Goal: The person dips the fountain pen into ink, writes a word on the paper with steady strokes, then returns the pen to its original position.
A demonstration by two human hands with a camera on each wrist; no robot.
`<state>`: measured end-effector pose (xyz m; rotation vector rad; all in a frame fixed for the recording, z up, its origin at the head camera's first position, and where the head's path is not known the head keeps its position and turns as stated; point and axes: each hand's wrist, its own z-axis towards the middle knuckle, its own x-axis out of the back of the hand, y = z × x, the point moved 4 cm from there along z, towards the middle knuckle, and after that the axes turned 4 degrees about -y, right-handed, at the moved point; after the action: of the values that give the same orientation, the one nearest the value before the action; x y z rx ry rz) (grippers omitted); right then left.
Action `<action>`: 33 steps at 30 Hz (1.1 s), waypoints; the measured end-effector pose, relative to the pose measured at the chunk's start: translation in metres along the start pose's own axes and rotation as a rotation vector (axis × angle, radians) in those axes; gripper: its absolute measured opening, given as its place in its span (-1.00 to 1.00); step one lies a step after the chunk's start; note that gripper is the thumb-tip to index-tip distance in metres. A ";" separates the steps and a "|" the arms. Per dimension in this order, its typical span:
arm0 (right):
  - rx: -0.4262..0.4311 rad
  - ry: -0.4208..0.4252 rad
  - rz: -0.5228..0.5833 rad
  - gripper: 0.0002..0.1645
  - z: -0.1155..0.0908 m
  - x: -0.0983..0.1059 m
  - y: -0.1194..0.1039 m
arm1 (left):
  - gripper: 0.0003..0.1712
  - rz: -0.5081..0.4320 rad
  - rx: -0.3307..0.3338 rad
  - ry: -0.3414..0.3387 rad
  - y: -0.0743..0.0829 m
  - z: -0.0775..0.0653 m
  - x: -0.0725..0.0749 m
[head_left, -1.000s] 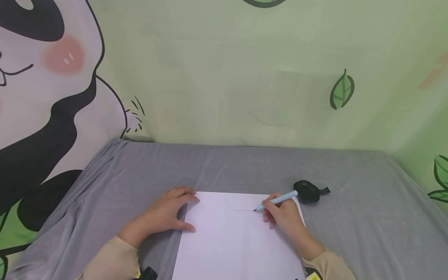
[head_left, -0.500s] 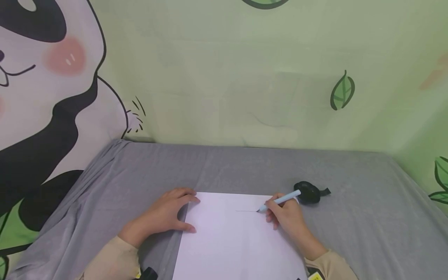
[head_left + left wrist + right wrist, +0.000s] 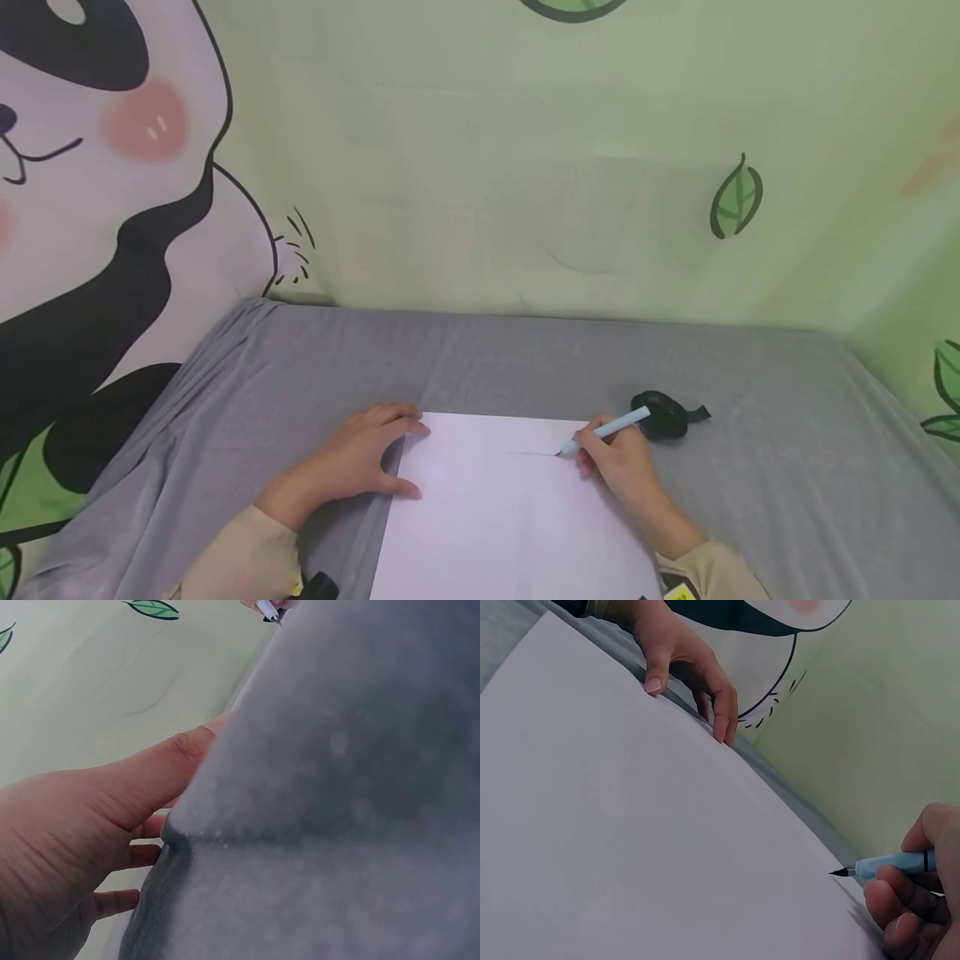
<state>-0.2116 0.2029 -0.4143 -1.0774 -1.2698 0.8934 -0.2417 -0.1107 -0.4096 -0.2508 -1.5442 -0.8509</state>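
A white sheet of paper (image 3: 480,517) lies on the grey cloth, with a thin, nearly level line drawn near its top. My right hand (image 3: 622,467) pinches a light blue pen (image 3: 611,424) between thumb and fingers. In the head view the pen's dark tip is at the right end of that line. The right wrist view shows the pen's pointed nib (image 3: 841,872) close over the paper. My left hand (image 3: 356,458) rests at the sheet's upper left edge, thumb and index finger spread on the paper. Its other fingers lie on the cloth side.
A black rounded object with a short strap (image 3: 663,415) sits on the grey cloth (image 3: 480,358) just beyond the right hand. Behind the cloth rises a pale green backdrop (image 3: 465,167) with leaf prints and a large panda at left.
My right hand has slid a little to the right with the pen, and the drawn line has grown longer that way. The left hand stays at the paper's edge.
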 end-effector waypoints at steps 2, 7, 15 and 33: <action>-0.005 0.001 0.000 -0.88 0.000 0.001 0.001 | -0.19 -0.002 -0.001 0.000 0.000 0.000 0.000; -0.012 0.010 -0.025 -0.88 0.001 0.003 0.002 | -0.19 -0.002 0.001 -0.006 -0.001 0.000 0.000; -0.046 0.022 -0.055 -0.88 0.002 0.005 0.004 | -0.18 -0.005 0.010 -0.012 -0.001 -0.001 0.000; -0.099 0.012 -0.033 -0.83 0.001 0.009 0.005 | -0.18 -0.004 0.005 -0.013 -0.002 -0.001 -0.001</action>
<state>-0.2110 0.2125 -0.4165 -1.1349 -1.3294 0.8045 -0.2421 -0.1121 -0.4108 -0.2497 -1.5595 -0.8500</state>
